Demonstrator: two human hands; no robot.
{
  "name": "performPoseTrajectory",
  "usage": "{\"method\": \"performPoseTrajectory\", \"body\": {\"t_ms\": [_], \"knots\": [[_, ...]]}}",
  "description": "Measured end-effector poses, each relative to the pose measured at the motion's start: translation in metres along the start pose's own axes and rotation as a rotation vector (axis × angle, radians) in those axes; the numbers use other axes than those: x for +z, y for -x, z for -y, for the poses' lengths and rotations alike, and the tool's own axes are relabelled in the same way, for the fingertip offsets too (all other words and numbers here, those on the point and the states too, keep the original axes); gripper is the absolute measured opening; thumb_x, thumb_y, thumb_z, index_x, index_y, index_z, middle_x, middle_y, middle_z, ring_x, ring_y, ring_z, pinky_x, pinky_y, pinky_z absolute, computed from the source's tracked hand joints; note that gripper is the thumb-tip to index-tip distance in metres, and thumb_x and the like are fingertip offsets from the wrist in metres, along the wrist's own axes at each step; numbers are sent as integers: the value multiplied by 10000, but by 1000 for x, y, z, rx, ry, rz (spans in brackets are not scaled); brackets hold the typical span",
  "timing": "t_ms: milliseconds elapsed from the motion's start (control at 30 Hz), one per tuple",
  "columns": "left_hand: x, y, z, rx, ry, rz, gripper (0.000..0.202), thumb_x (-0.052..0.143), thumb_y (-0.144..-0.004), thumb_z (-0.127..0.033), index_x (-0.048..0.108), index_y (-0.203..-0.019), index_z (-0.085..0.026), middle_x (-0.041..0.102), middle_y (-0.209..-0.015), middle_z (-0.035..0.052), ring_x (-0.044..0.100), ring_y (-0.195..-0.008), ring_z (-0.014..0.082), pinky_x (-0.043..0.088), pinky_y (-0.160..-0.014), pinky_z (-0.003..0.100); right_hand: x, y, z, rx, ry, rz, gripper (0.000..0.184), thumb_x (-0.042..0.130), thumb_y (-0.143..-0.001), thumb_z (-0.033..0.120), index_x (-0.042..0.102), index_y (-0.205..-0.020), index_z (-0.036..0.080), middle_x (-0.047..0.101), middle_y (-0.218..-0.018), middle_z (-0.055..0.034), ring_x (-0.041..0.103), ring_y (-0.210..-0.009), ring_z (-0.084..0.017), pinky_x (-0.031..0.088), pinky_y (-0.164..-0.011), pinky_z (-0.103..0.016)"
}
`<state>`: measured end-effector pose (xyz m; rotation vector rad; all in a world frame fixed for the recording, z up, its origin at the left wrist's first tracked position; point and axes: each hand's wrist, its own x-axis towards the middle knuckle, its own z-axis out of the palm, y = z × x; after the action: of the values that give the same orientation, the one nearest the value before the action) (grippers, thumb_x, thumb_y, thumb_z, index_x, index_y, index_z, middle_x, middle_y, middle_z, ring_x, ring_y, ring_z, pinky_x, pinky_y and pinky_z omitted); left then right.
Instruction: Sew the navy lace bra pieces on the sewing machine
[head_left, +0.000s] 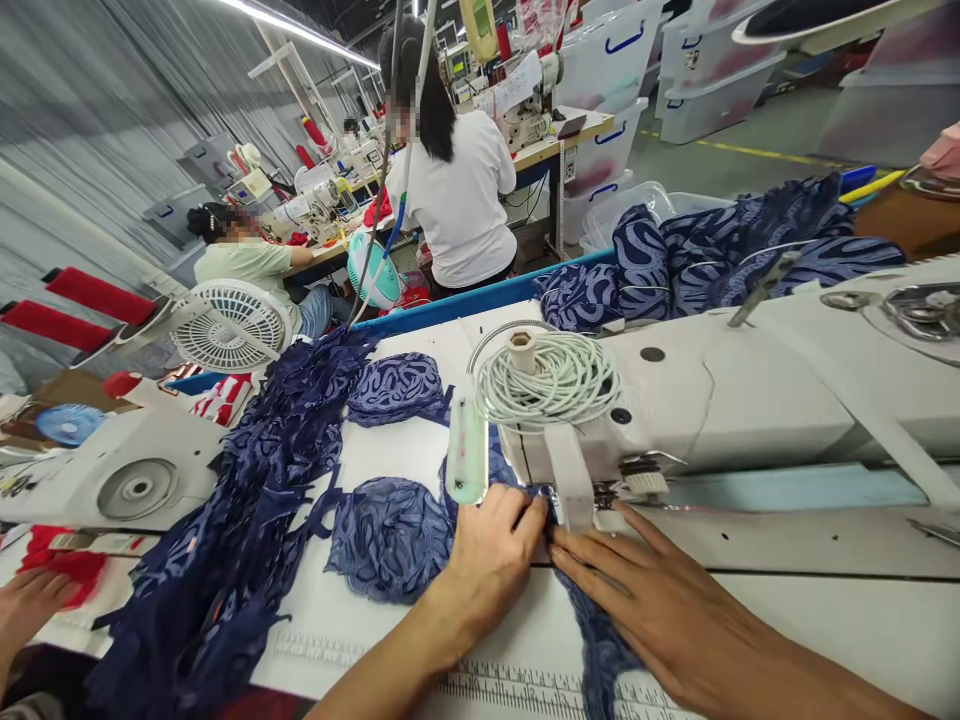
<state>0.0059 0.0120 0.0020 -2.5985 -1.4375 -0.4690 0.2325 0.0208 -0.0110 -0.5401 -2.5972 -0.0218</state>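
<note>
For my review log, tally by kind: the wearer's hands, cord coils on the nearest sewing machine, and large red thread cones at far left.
Left hand and right hand: 2
Cord coil: 1
Red thread cones: 2
Total: 5

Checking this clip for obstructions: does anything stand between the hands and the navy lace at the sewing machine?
Nothing visible does: the left hand and right hand are both on the navy lace at the sewing machine. The coiled cord sits on top of the machine, out of the way.
</note>
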Motion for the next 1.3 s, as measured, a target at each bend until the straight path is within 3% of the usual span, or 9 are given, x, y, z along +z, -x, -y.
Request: {"method": "performPoseTrajectory", "body": {"t_ms": [133, 300, 500, 600, 733, 833, 1033, 1167, 1300], "knots": [[-7, 6, -4, -54, 74, -145, 231, 492, -947, -87, 635, -1091, -200, 703, -971, 46, 634, -974, 187, 396, -940, 382, 0, -4, 5, 43, -30, 8, 584, 448, -843, 102, 520, -1412, 214, 632, -1350, -58, 615, -1139, -219, 187, -1204, -501], [-9, 9, -9, 15, 10, -140, 227, 476, -953, -86, 646, -1065, -187, 672, -807, 18, 610, -783, 166, 377, -826, 352, -4, -6, 11, 58, -25, -64, 452, 443, -896, 165, 602, -1318, 201, 669, -1276, -71, 568, -1207, -227, 81, -1223, -446], [-8, 8, -7, -1, 95, -143, 238, 507, -936, -91, 665, -1064, -214, 625, -764, 0, 561, -710, 149, 364, -738, 310, -10, -6, 13, 34, -67, -99, 421, 489, -907, 177, 603, -1312, 205, 703, -1183, -20, 590, -1122, -189, 91, -1235, -425], [-7, 7, -9, 33, 63, -127, 235, 528, -911, -73, 667, -1058, -191, 661, -885, 46, 606, -853, 185, 397, -742, 311, -11, -7, 16, 72, -98, -146, 334, 470, -967, 229, 639, -1253, 202, 711, -1139, -3, 589, -1093, -170, 80, -1242, -392], [-6, 12, -13, 89, 22, -107, 276, 494, -931, -57, 639, -1159, -116, 678, -1134, 113, 576, -1178, 245, 461, -909, 383, -12, -8, 19, 80, -85, -134, 330, 440, -975, 221, 665, -1215, 203, 710, -1070, -2, 593, -1047, -165, 86, -1239, -388], [-5, 13, -14, 104, -23, -98, 289, 467, -957, -71, 627, -1197, -96, 692, -1096, 116, 605, -1125, 238, 494, -898, 387, -12, -8, 18, 80, -116, -141, 338, 439, -970, 215, 663, -1224, 222, 705, -1051, 10, 599, -1028, -151, 96, -1236, -380], [-1, -4, -8, 99, -69, -147, 281, 433, -963, -73, 643, -1146, -102, 700, -982, 114, 649, -931, 213, 510, -707, 299, -8, -9, 15, 151, -121, -153, 319, 495, -981, 259, 650, -1259, 229, 700, -1162, 11, 594, -1085, -154, 166, -1219, -392], [-4, -5, -3, 59, -15, -124, 279, 451, -950, -78, 627, -1165, -103, 696, -1011, 122, 645, -952, 215, 528, -772, 324, -1, -7, 12, 149, -80, -146, 333, 463, -1019, 322, 629, -1295, 237, 679, -1256, 14, 589, -1072, -163, 152, -1211, -412], [-12, 8, 2, -57, 67, -211, 340, 460, -916, -35, 595, -1211, -137, 679, -1115, 132, 612, -1097, 243, 486, -939, 417, 1, -6, 14, 180, -78, -129, 323, 487, -1012, 372, 642, -1265, 246, 695, -1221, 8, 590, -1081, -182, 160, -1204, -438]]}}
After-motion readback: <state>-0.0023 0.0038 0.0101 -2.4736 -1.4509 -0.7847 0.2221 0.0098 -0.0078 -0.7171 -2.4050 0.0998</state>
